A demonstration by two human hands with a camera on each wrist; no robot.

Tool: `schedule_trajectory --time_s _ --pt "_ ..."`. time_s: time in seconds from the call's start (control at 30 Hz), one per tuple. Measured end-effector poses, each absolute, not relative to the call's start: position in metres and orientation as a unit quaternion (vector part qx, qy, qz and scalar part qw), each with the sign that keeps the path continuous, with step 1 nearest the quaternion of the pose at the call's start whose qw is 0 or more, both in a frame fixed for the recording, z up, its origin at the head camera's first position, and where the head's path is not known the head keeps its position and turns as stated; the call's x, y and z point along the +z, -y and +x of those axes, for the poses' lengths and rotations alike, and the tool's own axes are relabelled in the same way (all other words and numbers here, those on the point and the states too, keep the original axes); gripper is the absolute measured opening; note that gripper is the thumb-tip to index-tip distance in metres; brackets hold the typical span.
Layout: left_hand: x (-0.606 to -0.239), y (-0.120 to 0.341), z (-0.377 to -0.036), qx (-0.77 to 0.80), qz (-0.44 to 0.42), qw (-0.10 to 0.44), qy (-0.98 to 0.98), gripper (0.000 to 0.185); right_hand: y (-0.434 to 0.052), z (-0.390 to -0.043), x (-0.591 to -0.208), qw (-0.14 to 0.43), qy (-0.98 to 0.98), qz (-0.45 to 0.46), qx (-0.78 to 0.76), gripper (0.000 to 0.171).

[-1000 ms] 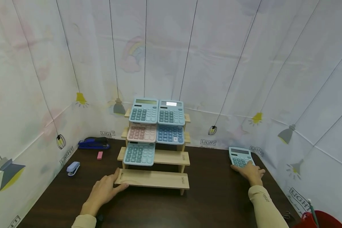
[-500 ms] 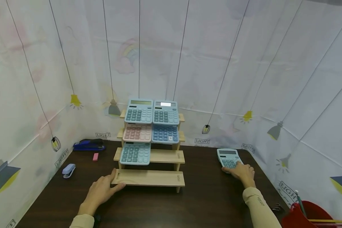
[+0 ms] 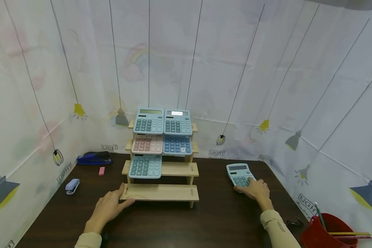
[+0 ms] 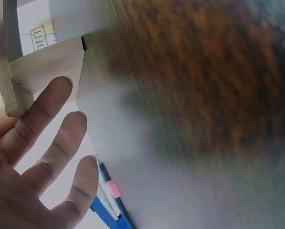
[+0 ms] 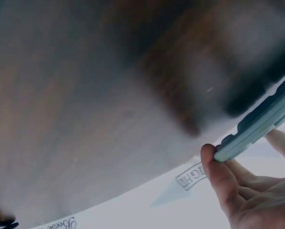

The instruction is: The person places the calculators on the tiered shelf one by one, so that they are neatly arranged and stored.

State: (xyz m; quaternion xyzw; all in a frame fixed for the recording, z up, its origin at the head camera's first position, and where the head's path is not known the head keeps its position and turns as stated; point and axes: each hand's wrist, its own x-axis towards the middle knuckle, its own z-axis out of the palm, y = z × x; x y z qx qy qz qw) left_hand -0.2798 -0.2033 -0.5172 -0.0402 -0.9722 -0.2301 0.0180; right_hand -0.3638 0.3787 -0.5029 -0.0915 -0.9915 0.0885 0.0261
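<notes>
A stepped wooden rack (image 3: 173, 168) stands mid-table with several calculators (image 3: 148, 121) leaning on its upper steps; its lowest step is bare. My left hand (image 3: 110, 206) rests at that step's left end with the thumb on top. In the left wrist view the fingers (image 4: 47, 114) are straight and spread beside the rack's corner (image 4: 42, 67). To the right a light blue calculator (image 3: 237, 171) lies on the dark table. My right hand (image 3: 255, 192) covers its near end. In the right wrist view the thumb (image 5: 213, 164) and fingers pinch the calculator's edge (image 5: 261, 121).
A dark blue stapler (image 3: 94, 158), a pink eraser (image 3: 101, 171) and a small pale blue stapler (image 3: 72, 186) lie at the back left. A red cup with pencils (image 3: 327, 234) and a black clip (image 3: 294, 221) sit at the front right. Cloth walls enclose the table.
My right hand has drawn the light blue calculator a little to the left, nearer the rack. My left hand stays at the lowest step.
</notes>
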Motion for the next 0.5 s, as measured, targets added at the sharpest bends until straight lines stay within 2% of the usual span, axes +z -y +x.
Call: schedule_trajectory --time_s 0.5 --pt "-0.517 0.204 -0.280 -0.229 -0.042 0.018 0.972 0.100 -0.341 -0.344 -0.475 0.077 0.991 -0.065 0.086 0.113"
